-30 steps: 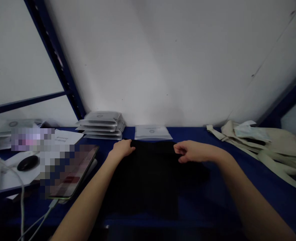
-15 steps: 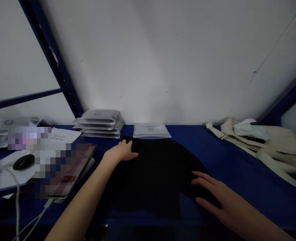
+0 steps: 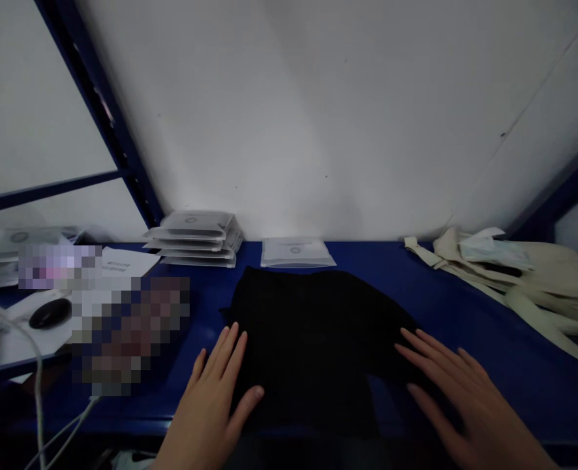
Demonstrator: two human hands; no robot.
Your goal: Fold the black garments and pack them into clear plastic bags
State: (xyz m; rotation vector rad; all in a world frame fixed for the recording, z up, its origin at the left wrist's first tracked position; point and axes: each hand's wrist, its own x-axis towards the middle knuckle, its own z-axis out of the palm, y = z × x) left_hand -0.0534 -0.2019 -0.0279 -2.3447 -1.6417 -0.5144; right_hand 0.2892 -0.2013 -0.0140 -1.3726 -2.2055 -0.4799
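Observation:
A black garment (image 3: pixel 308 339) lies spread on the blue table, its far edge close to a flat plastic bag. My left hand (image 3: pixel 215 391) rests at the garment's left side, fingers stretched out and thumb apart over the cloth. At the right, my right hand (image 3: pixel 458 398) lies with spread fingers, the fingertips at the garment's right edge. Neither hand grips anything. Folds and seams are hard to make out in the dark cloth.
Against the wall stand a stack of plastic bags (image 3: pixel 194 238) and a single plastic bag (image 3: pixel 296 252). To the left are papers (image 3: pixel 122 261), a black computer mouse (image 3: pixel 50 314), a blurred-out object and a white cable (image 3: pixel 38 385). A cream cloth bag (image 3: pixel 553 274) lies right.
My left hand has drawn back from the garment's far left corner to its near left side. My right hand has shifted slightly right, its fingers more spread.

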